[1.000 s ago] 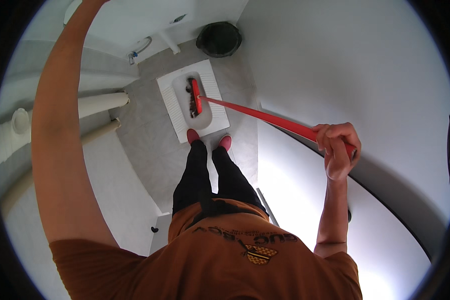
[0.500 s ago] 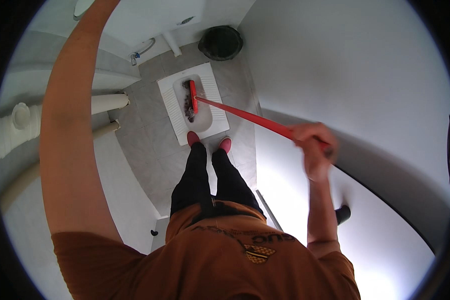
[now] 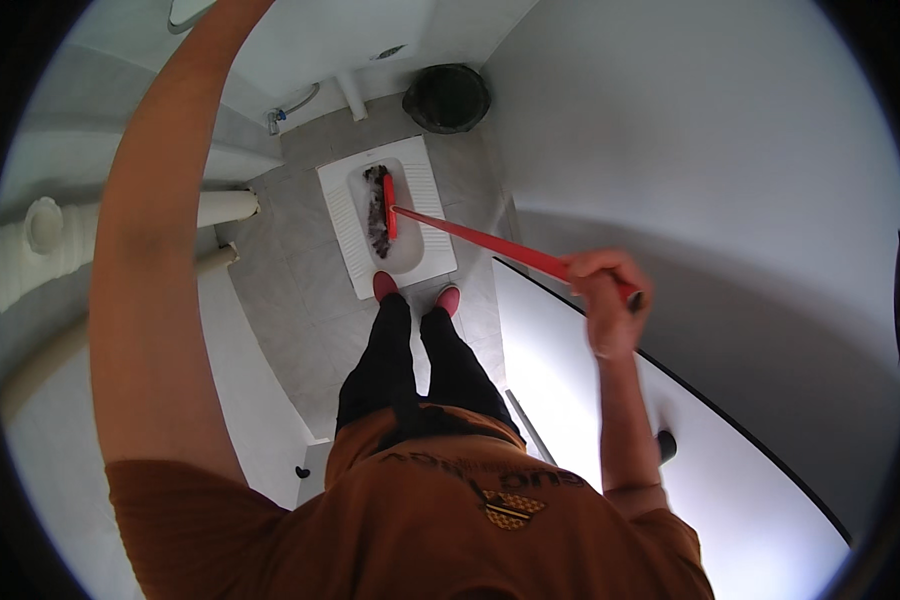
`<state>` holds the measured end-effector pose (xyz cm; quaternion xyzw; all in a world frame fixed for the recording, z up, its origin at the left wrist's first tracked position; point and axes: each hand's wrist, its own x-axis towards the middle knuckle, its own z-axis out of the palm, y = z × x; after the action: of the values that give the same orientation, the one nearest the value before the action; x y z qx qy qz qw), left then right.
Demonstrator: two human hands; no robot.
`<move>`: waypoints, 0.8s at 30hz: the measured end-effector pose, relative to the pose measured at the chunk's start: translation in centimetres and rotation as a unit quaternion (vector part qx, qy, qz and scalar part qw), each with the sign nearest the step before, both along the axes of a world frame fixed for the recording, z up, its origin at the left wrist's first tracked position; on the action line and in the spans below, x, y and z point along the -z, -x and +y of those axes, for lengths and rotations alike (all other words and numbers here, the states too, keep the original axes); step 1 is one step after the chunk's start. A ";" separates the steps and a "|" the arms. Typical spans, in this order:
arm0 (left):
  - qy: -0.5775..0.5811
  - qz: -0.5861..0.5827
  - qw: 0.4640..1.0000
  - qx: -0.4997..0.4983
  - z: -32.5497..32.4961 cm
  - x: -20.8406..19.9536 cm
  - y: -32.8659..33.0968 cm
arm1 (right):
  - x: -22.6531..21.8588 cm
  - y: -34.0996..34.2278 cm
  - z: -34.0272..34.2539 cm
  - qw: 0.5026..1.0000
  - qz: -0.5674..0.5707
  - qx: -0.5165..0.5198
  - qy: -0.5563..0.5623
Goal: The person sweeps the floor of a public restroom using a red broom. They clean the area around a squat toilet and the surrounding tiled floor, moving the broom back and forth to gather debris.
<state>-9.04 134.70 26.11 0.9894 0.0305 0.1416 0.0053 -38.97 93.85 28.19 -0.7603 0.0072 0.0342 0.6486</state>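
Note:
My right hand (image 3: 610,292) is closed round the upper end of a broom's red handle (image 3: 490,243). The handle slants away to the left, down to a red broom head (image 3: 390,210). Its dark bristles (image 3: 377,218) face left and lie inside the bowl of a white squat toilet (image 3: 432,215), with some whitish foam or wetness by them. My left arm (image 3: 155,260) reaches up along the left side, and its hand is cut off beyond the top edge.
My feet in reddish shoes (image 3: 448,298) stand at the toilet's near edge on grey tiles (image 3: 310,290). A black bucket-like bin (image 3: 411,100) stands in the far corner. White pipes (image 3: 225,206) run at the left, a tap (image 3: 275,121) beyond them. A grey partition (image 3: 710,150) rises at the right.
My right hand has moved a little to the left with the broom handle. The broom head has shifted slightly nearer within the toilet bowl. The whole view has tilted a little.

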 end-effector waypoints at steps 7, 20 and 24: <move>0.012 0.011 1.000 0.015 -0.5 -0.8 0.5 | 0.3 0.8 0.6 0.998 0.043 -0.025 0.025; 0.029 0.025 0.999 0.022 0.1 -1.2 1.8 | -3.8 -0.2 0.5 0.998 -0.007 -0.061 -0.026; 0.037 -0.157 0.978 0.134 0.4 2.5 3.2 | 0.4 -0.3 1.4 0.998 0.036 -0.057 0.019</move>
<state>-12.23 135.05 23.58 0.9490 -0.0986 0.2920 0.0660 -38.62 95.23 27.77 -0.7698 -0.0124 0.0980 0.6306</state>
